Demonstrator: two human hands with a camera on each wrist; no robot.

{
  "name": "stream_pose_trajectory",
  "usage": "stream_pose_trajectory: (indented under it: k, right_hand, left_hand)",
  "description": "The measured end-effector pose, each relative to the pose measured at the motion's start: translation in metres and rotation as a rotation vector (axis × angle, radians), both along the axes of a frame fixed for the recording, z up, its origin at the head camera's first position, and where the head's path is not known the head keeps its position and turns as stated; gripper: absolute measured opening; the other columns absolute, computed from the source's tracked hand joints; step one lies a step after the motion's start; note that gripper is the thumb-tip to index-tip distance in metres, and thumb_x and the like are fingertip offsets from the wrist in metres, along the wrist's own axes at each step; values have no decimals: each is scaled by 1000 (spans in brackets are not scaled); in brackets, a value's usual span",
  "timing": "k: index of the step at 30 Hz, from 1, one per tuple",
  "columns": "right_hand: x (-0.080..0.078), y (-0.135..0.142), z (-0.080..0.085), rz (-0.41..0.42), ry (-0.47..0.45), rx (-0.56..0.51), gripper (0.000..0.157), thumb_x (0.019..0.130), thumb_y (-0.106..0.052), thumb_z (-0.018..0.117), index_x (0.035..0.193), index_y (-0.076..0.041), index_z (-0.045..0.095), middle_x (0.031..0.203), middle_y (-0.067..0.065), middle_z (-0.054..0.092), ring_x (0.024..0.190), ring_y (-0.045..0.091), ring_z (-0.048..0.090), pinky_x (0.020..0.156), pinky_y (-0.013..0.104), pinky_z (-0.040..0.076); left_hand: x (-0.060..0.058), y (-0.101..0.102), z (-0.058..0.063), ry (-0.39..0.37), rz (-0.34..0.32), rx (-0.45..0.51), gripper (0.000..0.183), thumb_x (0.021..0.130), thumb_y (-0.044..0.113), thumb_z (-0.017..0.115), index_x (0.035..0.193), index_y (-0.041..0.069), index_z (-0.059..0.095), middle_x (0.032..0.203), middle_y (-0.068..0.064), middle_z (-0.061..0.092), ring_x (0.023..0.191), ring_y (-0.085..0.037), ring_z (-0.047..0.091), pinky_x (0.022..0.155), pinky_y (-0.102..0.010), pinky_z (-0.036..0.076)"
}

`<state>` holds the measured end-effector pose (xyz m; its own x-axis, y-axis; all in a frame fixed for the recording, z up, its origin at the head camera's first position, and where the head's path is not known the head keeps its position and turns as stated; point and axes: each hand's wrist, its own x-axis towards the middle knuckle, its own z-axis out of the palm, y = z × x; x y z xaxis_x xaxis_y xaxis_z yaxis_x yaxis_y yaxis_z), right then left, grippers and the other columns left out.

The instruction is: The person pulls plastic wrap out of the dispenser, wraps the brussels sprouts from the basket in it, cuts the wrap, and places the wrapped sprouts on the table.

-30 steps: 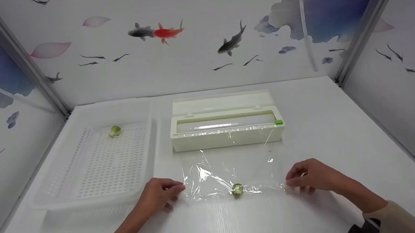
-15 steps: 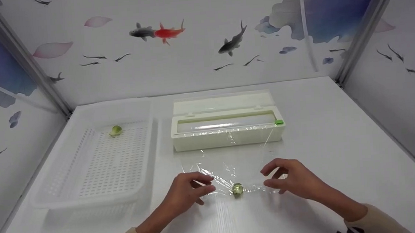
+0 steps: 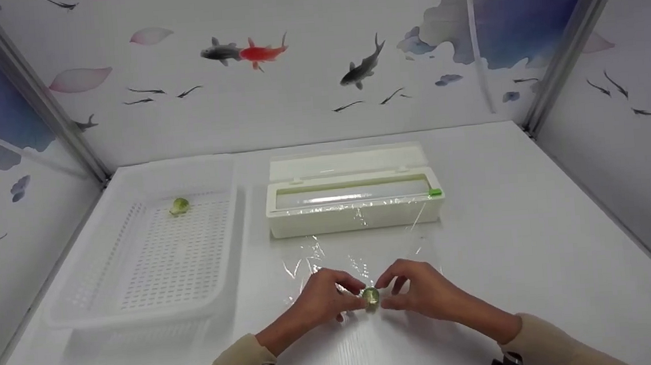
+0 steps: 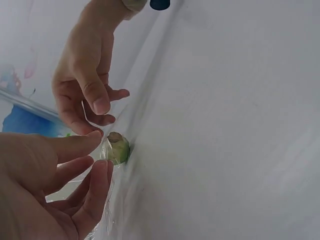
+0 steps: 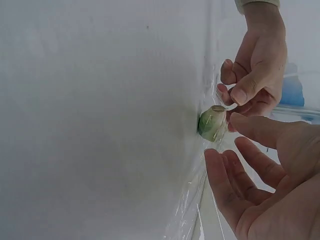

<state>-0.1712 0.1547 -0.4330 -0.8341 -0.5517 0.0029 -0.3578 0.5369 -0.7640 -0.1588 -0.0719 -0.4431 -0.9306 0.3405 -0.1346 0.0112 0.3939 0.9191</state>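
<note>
A small green Brussels sprout [image 3: 371,298] sits on the white table at the front edge of a sheet of clear plastic wrap [image 3: 311,258], whose glossy folds lie against it. My left hand [image 3: 329,295] is at its left side, thumb and index fingertips right at the sprout, with a gap between them in the left wrist view. From the right, my right hand [image 3: 419,290] comes close to the same sprout, thumb and forefinger spread apart. The wrap runs back to a pale green wrap dispenser [image 3: 305,225] with its lid raised.
At the left stands a white perforated plastic basket [image 3: 230,252] with another Brussels sprout [image 3: 179,206] in it. A green cutter slider [image 3: 435,192] sits at the dispenser's right end. Printed panels [image 3: 297,110] enclose the table at the back and sides.
Both hands have left the wrap's front corners and moved inward, from left and right, to the sprout. The sprout, basket and dispenser stay where they were.
</note>
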Motion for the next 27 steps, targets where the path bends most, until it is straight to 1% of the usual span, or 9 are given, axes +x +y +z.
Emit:
stream_pose_trajectory:
  k: [3, 6, 9, 12, 16, 20, 23, 27]
  right_hand:
    - [-1, -5, -4, -4, -10, 20, 26, 78, -8, 84, 101, -10, 73, 100, 5, 70, 85, 15, 66, 68, 18, 54]
    - [-2, -8, -6, -20, -20, 26, 27, 76, -6, 85, 100, -9, 72, 99, 5, 70, 85, 16, 64, 65, 19, 53]
    - [-4, -11, -9, -37, -24, 26, 26, 76, -6, 85, 98, -9, 70, 98, 4, 70, 84, 16, 63, 62, 18, 52]
    - [-8, -14, -11, -43, -15, 25, 22, 78, -8, 85, 94, -10, 70, 95, 2, 71, 80, 14, 63, 59, 18, 52]
    - [-11, -15, -11, -50, 9, 28, 16, 80, -13, 84, 91, -10, 72, 92, 1, 71, 74, 11, 62, 58, 18, 52]
    - [-10, -16, -7, -65, 30, 27, 20, 81, -14, 84, 96, -8, 71, 94, 4, 68, 73, 13, 63, 60, 18, 52]
    - [-10, -17, -6, -75, 60, 26, 23, 81, -11, 83, 99, -6, 70, 93, 5, 65, 75, 14, 62, 60, 18, 52]
    - [-10, -21, -8, -70, 96, 25, 17, 81, -9, 82, 95, -8, 72, 90, 3, 66, 75, 12, 63, 61, 18, 52]
  left_hand:
    - [-2, 2, -2, 6, -13, -13, 21, 77, 6, 83, 97, 4, 78, 87, -5, 72, 62, -9, 61, 45, -20, 51]
    - [-4, 4, -4, 12, -22, -32, 22, 78, 7, 84, 98, 5, 77, 89, -6, 73, 65, -9, 61, 46, -20, 51]
    - [-6, 4, -5, 13, -22, -53, 22, 78, 8, 84, 99, 5, 77, 89, -5, 73, 67, -9, 61, 46, -20, 51]
    - [-9, 4, -5, 12, -26, -65, 21, 80, 9, 84, 99, 4, 78, 89, -6, 74, 66, -9, 62, 46, -20, 50]
    - [-13, 4, -3, 7, -36, -82, 19, 82, 12, 82, 99, 4, 78, 87, -7, 76, 64, -9, 61, 47, -19, 48]
    - [-17, 3, -4, 9, -50, -94, 19, 85, 16, 80, 101, 5, 79, 86, -5, 76, 64, -10, 61, 47, -19, 47]
    - [-20, 3, -4, 13, -61, -101, 17, 88, 18, 77, 101, 7, 80, 86, -4, 77, 65, -10, 60, 47, -19, 47]
    - [-22, 2, -3, -2, -51, -115, 17, 89, 16, 76, 102, 6, 79, 87, -5, 77, 66, -11, 63, 47, -18, 47]
